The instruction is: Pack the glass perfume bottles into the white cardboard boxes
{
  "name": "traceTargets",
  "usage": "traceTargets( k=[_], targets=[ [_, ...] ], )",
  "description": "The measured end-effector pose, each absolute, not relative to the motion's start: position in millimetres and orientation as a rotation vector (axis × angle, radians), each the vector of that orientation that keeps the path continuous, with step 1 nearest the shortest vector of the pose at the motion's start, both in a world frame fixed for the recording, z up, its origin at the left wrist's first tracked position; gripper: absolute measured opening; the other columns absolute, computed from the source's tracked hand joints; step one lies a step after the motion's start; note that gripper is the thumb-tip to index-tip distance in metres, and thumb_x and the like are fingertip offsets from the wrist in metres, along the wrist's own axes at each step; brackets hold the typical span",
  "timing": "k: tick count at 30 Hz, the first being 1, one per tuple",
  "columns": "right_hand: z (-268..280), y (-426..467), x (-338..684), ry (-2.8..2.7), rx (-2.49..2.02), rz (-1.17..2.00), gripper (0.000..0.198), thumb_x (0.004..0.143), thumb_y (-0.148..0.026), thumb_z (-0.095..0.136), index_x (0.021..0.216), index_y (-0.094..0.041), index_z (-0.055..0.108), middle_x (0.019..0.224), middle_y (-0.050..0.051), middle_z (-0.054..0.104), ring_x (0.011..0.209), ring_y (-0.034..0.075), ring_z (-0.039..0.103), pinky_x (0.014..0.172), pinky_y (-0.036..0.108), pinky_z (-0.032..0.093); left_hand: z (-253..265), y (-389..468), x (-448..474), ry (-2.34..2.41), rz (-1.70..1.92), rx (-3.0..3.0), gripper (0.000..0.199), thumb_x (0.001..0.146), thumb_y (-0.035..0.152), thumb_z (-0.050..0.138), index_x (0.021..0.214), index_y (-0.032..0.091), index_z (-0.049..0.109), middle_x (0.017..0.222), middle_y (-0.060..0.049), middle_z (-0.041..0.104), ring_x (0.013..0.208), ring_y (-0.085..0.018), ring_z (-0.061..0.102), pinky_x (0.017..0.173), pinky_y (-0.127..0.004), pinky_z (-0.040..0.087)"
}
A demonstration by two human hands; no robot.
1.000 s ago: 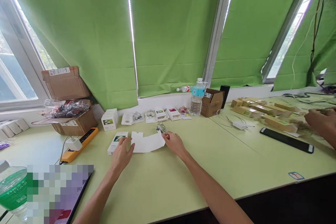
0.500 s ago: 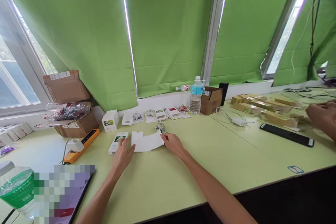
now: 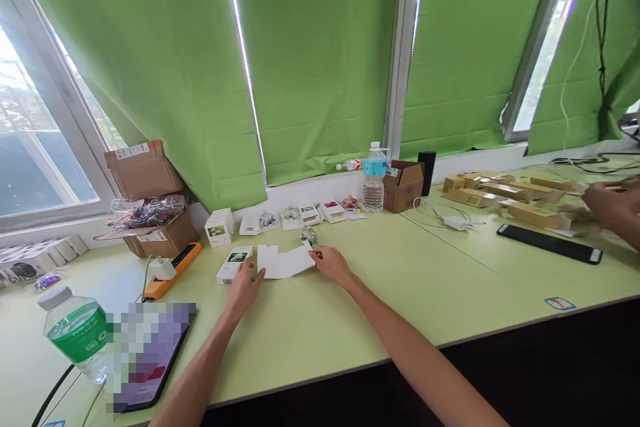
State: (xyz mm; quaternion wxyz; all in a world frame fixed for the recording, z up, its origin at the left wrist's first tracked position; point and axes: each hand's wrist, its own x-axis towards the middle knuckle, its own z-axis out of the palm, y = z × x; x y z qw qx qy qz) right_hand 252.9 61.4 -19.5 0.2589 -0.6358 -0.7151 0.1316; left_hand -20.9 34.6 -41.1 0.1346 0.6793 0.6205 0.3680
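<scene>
A notched white card sheet (image 3: 284,263) stands partly folded on the table, its plain side toward me. My right hand (image 3: 331,263) pinches its right end between thumb and forefinger. My left hand (image 3: 245,287) is at the other end, its thumb touching the card's left edge. The fingers of that hand are apart from the thumb and rest by the right side of a white box (image 3: 234,265) with a green-and-white picture. Just behind the card's right end sits a small clear round glass-like item (image 3: 309,235), partly hidden.
Behind are small white boxes (image 3: 219,227), clear ornaments (image 3: 267,219) and a large water bottle (image 3: 374,180). At left are an orange power strip (image 3: 175,270), a green-labelled bottle (image 3: 80,333) and a tablet (image 3: 155,360). Another person's hand (image 3: 613,207) is beside brown cartons (image 3: 535,212).
The camera view has shifted slightly, bringing more of the left side into view. Both hands stay at the card, which has hardly changed shape.
</scene>
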Motion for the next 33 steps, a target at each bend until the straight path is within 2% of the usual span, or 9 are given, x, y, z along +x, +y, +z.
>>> traceTargets(
  k=[4,11,19,27,33],
  targets=[
    [-19.5,60.3,253.2,-1.945,-1.733,0.371,0.037,0.093,-0.044,0.042,0.082,-0.018,0.067,0.082,0.006,0.068,0.079,0.018,0.061,0.065,0.026,0.038,-40.5,35.0,-21.2,1.78,1.089,1.952,0.055,0.085,0.049,0.047,0.127,0.016,0.042,0.114,-0.013,0.058,0.067,-0.017,0.059,0.076,-0.036,0.045],
    [-20.4,59.1,252.0,-1.994,-1.771,0.4,0.027,0.093,-0.038,0.049,0.101,-0.015,0.06,0.099,0.005,0.063,0.083,0.015,0.061,0.077,0.034,0.051,-41.0,32.2,-20.8,1.731,1.125,1.991,0.049,0.083,0.045,0.052,0.125,0.019,0.046,0.111,-0.011,0.061,0.074,-0.019,0.06,0.074,-0.033,0.043],
    [-21.7,60.5,249.7,-2.026,-1.798,0.395,0.026,0.092,-0.034,0.051,0.109,-0.015,0.058,0.108,0.007,0.061,0.09,0.017,0.061,0.079,0.037,0.052,-44.6,36.2,-20.7,1.724,1.146,1.983,0.049,0.083,0.04,0.052,0.125,0.018,0.046,0.115,-0.013,0.059,0.07,-0.018,0.06,0.075,-0.035,0.043],
    [-24.1,61.6,250.0,-2.049,-1.791,0.422,0.027,0.092,-0.033,0.052,0.112,-0.016,0.057,0.112,0.008,0.059,0.094,0.018,0.06,0.081,0.038,0.051,-47.5,39.1,-22.7,1.68,1.125,1.923,0.049,0.08,0.036,0.058,0.123,0.017,0.048,0.105,-0.011,0.065,0.077,-0.02,0.062,0.076,-0.033,0.044],
    [-24.1,59.8,249.1,-2.045,-1.754,0.445,0.026,0.092,-0.034,0.051,0.109,-0.015,0.058,0.108,0.007,0.061,0.09,0.017,0.061,0.08,0.037,0.051,-44.7,38.2,-20.1,1.636,1.158,1.879,0.046,0.079,0.028,0.055,0.123,0.017,0.049,0.109,-0.011,0.063,0.067,-0.015,0.06,0.07,-0.033,0.047]
  ],
)
